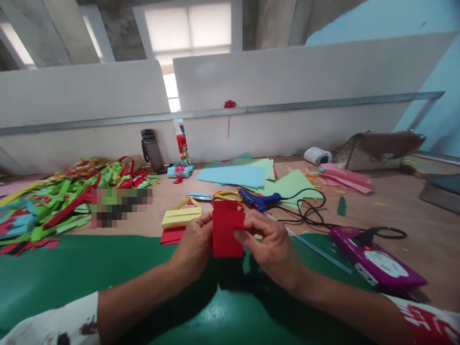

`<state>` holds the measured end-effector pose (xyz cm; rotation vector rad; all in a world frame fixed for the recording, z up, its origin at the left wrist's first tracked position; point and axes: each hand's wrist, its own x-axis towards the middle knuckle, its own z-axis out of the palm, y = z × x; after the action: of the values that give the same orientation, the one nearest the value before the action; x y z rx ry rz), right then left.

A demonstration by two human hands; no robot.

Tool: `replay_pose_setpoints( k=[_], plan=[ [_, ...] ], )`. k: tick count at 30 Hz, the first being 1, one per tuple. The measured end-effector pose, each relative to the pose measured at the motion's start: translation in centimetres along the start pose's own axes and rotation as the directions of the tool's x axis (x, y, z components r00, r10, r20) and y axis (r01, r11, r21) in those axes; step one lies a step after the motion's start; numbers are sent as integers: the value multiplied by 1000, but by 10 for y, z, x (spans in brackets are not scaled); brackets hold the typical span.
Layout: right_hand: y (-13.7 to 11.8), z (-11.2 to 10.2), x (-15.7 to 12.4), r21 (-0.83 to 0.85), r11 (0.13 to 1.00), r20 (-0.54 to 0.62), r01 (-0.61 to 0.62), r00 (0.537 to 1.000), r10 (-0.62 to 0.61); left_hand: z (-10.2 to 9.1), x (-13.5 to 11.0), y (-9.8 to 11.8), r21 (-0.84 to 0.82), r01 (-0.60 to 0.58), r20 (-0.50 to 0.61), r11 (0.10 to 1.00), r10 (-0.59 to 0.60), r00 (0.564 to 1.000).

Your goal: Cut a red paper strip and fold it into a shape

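Note:
Between my two hands a folded piece of red paper point(227, 235) is held upright above the green table cover point(136, 282). My left hand point(194, 244) is closed on its left edge. On the opposite side, my right hand point(271, 242) pinches the right edge, thumb on the near face. Just beyond my left hand lies a folded yellow paper piece point(181, 217) with a strip loop, resting on red paper point(172, 235). Scissors with yellow handles point(228, 196) and a blue glue gun point(259, 199) lie behind the red paper.
Colourful paper strips point(72, 201) are heaped on the left. A grey bottle point(152, 151) stands near the white board. Blue and green sheets point(233, 176) lie at the back. On the right are a purple power box point(377, 261), a black cable point(305, 211) and a brown bag point(381, 151).

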<state>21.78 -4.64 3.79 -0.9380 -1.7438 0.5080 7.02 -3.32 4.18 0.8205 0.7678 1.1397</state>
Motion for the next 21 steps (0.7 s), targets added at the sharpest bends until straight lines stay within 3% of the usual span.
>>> replay_pose_setpoints(
  k=[5,15,21],
  plan=[
    [5,-1,7,14,996,-44,-92,995,93,2,-8,-4,17,-15,33,1000,14,999],
    [6,-1,8,37,980,-24,-198,980,199,4,-13,-5,-121,-21,56,992,28,998],
    [5,1,6,73,972,-4,-222,975,223,-3,-11,-11,51,-27,16,998,26,1000]
  ],
)
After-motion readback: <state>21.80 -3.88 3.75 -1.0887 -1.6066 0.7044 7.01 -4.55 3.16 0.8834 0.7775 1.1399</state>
